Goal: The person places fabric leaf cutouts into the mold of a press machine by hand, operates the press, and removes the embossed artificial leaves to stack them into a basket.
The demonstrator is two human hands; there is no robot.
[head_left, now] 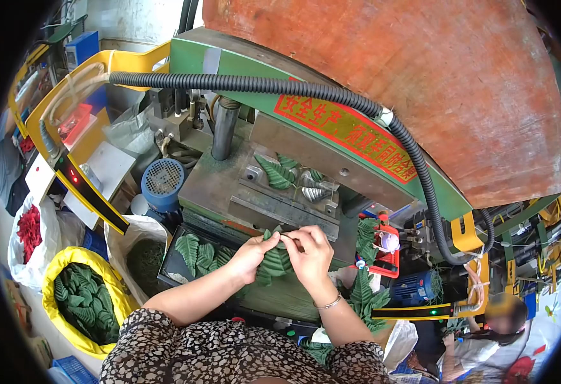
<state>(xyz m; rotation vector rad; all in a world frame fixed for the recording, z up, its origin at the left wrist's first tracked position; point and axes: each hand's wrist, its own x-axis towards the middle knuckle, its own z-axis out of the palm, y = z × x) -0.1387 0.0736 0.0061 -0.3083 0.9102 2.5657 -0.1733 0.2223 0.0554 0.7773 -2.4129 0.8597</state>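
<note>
A green artificial leaf (pixel 276 261) hangs between my two hands, in front of the press. My left hand (pixel 252 256) is closed, with its thumb and fingers on the leaf's left upper edge. My right hand (pixel 311 255) pinches the leaf near its top, fingers pressed together. Behind the hands, a metal die (pixel 313 186) sits in the press opening, with another green leaf (pixel 274 172) lying beside it. More leaves (pixel 194 254) lie in a dark tray just left of my left hand.
A yellow-rimmed sack (pixel 51 281) full of leaves stands at left, beside a white bag (pixel 141 225). A red basket (pixel 390 255) and more leaves (pixel 365 296) are at right. Yellow sensor bars (pixel 415 313) flank the press. Another person (pixel 485 345) sits at lower right.
</note>
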